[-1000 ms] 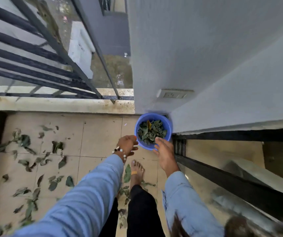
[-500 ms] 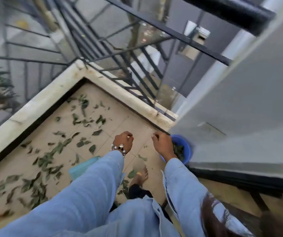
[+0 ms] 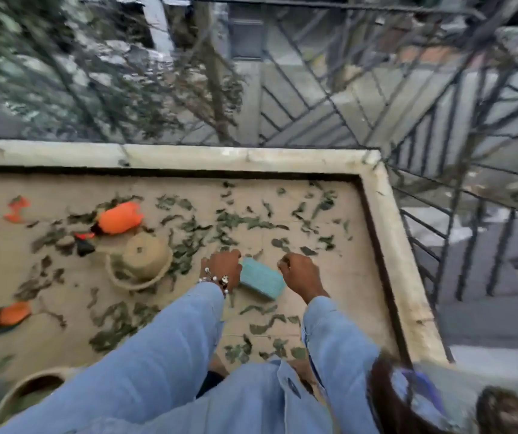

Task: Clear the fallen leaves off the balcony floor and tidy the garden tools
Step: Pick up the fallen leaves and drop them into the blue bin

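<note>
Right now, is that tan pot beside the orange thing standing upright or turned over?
Turned over, it seems: the tan pot shows a domed base with a small central hole, rim down on the floor. Blur prevents certainty.

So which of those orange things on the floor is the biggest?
The orange bottle-like one lying on its side beyond the straw hat; the others, far left, are smaller.
</note>
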`<act>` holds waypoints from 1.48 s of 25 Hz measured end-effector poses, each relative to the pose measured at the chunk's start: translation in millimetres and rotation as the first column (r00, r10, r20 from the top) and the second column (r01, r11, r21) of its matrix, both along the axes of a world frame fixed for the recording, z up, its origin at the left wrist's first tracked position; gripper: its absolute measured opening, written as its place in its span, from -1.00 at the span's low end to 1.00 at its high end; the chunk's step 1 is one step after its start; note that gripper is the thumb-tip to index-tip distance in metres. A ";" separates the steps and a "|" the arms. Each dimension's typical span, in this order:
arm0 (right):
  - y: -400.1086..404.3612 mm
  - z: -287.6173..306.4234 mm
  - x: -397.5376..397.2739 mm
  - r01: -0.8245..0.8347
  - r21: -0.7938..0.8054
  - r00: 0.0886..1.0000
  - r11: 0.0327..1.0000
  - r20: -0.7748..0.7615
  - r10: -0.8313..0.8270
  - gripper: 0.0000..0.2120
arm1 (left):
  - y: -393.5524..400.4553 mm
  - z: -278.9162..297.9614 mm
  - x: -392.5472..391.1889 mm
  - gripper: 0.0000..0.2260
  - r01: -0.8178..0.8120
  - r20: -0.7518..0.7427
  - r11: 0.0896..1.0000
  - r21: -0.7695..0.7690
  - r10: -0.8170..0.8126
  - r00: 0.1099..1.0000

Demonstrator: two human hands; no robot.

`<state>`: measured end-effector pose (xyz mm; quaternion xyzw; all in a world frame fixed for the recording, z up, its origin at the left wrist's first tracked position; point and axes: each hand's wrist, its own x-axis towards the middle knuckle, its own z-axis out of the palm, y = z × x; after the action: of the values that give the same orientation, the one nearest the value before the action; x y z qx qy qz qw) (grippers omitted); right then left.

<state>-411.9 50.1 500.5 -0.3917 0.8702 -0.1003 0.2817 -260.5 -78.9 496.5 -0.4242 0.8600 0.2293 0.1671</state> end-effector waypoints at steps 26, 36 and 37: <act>-534.3 5.3 449.0 -0.901 -0.044 0.432 0.432 0.012 0.902 -0.70 | -311.1 32.9 488.5 -0.63 -0.921 -0.008 0.389 -0.019 0.921 0.389; -670.3 2.2 563.0 -0.878 -0.048 0.472 0.477 0.082 0.878 -0.77 | -440.9 15.8 603.5 -0.66 -0.933 0.012 0.359 -0.017 0.933 0.359; -683.4 -0.5 575.1 -0.871 -0.046 0.485 0.490 0.084 0.870 -0.77 | -456.6 12.2 618.7 -0.64 -0.931 0.024 0.365 -0.005 0.931 0.365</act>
<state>163.3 -633.3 500.0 -0.7719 0.5385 0.0382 0.3359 358.2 -535.5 508.7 -0.8367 0.4686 0.2828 0.0205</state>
